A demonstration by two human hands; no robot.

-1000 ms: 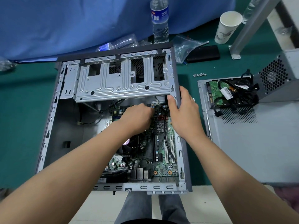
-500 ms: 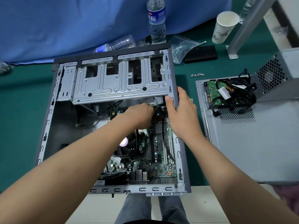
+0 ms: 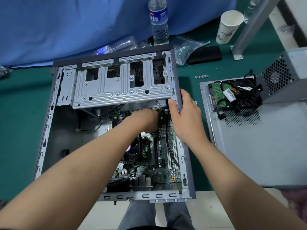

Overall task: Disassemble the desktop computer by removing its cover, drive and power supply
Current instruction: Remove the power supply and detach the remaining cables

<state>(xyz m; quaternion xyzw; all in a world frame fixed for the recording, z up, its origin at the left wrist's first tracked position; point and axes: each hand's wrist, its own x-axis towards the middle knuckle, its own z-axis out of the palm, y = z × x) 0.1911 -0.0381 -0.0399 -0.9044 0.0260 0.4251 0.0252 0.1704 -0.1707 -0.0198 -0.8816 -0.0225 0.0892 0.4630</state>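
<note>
- At the top edge of the motherboard (image 3: pixel 159 156), something small is worked by the left hand (image 3: pixel 146 119) with fingers curled under; what they clamp cannot be told.
- Just to the right of it, the case (image 3: pixel 48 130) wall is gripped by the right hand (image 3: pixel 184 117), thumb inside, fingers outside.
- Compared with a second ago, both hands are barely shifted, so a connector is probably resisting.
- Well to the right, the cover (image 3: pixel 257 155) lies flat, with the drive (image 3: pixel 217 93) and power supply (image 3: pixel 285 77) on it, so the main removals appear done.
- Beyond, loose screws (image 3: pixel 201 76) are seen.
</note>
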